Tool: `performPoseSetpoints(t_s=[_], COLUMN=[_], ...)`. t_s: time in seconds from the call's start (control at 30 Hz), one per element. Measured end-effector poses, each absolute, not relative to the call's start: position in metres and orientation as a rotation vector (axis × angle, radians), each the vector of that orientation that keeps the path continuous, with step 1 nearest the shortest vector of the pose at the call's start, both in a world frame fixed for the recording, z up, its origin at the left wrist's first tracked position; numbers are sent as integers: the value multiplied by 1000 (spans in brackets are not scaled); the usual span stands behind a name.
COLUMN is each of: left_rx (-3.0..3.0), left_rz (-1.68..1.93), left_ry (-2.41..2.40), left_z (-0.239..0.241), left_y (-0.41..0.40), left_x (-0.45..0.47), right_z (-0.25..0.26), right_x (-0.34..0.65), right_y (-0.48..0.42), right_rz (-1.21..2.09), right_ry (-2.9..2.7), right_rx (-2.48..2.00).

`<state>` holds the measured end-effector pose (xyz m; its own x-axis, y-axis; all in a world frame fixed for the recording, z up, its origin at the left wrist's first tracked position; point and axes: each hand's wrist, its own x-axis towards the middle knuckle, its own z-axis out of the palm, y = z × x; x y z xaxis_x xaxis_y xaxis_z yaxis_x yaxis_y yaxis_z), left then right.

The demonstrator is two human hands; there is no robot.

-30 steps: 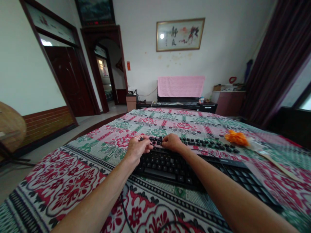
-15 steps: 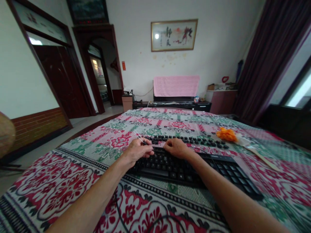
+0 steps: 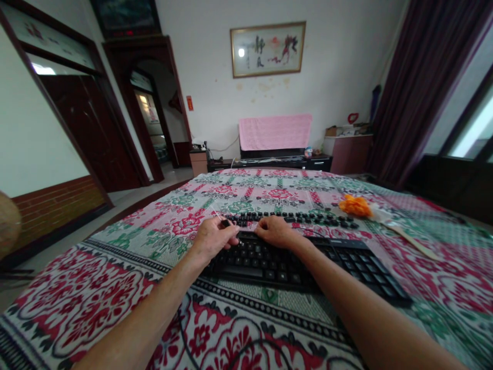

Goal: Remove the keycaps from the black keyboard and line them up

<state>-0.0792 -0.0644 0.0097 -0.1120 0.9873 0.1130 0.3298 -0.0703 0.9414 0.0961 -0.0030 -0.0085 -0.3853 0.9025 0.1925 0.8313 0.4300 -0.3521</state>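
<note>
A black keyboard [image 3: 265, 276] lies at a slant before me, its far left part under my hands. My left hand [image 3: 216, 234] is closed over the keyboard's far left corner, pinching a small tool with a black handle and thin wire prongs, seemingly a keycap puller [image 3: 226, 223]. My right hand [image 3: 275, 231] rests at the keyboard's far edge, its fingers curled and pinched together. What those fingers hold, if anything, is hidden. Just beyond the keyboard, loose black keycaps [image 3: 327, 220] lie in rows on the patterned cloth [image 3: 154, 257].
An orange tuft [image 3: 355, 205] and a brush with a pale handle [image 3: 418, 244] lie right of the keycaps. The keyboard's black cable [image 3: 185, 334] loops on the cloth near me. A low cabinet with a pink towel [image 3: 275, 132] stands by the far wall.
The view has shifted slightly. My left hand has turned the tool a little, so its black handle shows more and its prongs less. My right hand stays near the same spot.
</note>
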Motion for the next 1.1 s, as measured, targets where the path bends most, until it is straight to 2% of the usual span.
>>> performPoseSetpoints(t_s=[0.73, 0.93, 1.1], left_rx=[1767, 1552, 1439], left_rz=[1165, 1306, 1274], left_ry=[1831, 1764, 1773], left_z=[15, -3, -9], left_y=[-70, -62, -60], left_x=[-49, -57, -63], right_z=[-10, -9, -12], right_x=[95, 96, 95], right_y=[-3, -7, -4], right_rz=[254, 279, 243], right_ry=[-2345, -2327, -2337], right_rx=[-1477, -1463, -1436])
